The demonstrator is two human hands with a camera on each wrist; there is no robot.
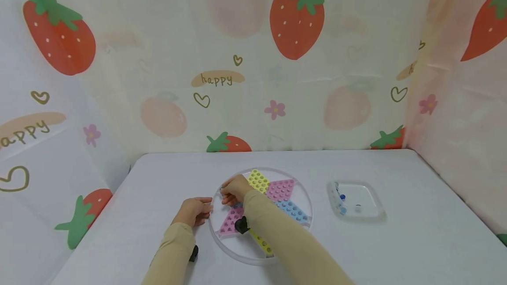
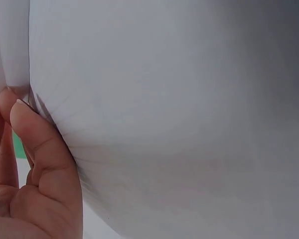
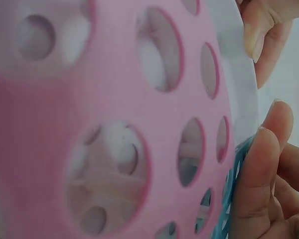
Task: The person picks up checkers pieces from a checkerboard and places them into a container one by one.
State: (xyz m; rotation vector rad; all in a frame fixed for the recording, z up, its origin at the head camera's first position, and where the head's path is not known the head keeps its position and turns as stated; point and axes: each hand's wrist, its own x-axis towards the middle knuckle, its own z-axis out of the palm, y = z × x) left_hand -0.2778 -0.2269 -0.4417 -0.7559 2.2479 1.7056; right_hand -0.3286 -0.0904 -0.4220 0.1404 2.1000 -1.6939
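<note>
A round white game board (image 1: 237,255) with a star of pink, yellow and blue holed sections lies on the table. My left hand (image 1: 194,210) is at its left rim, thumb and fingertips gripping the edge. In the right wrist view, the left thumb (image 3: 255,37) lies against the rim. My right hand (image 1: 236,189) reaches over the left blue section, covering most of it. In the right wrist view, the right fingers (image 3: 254,184) bend close together beside the blue section (image 3: 234,174), behind a pink section (image 3: 109,99). I cannot tell whether they pinch anything.
Right of the board stands a clear plastic tray (image 1: 366,186) holding several marbles, mostly blue, along its left side. A strawberry-print cloth (image 1: 245,34) hangs behind the white table (image 1: 420,250) and at both sides. My right forearm (image 1: 285,232) crosses the board's near part.
</note>
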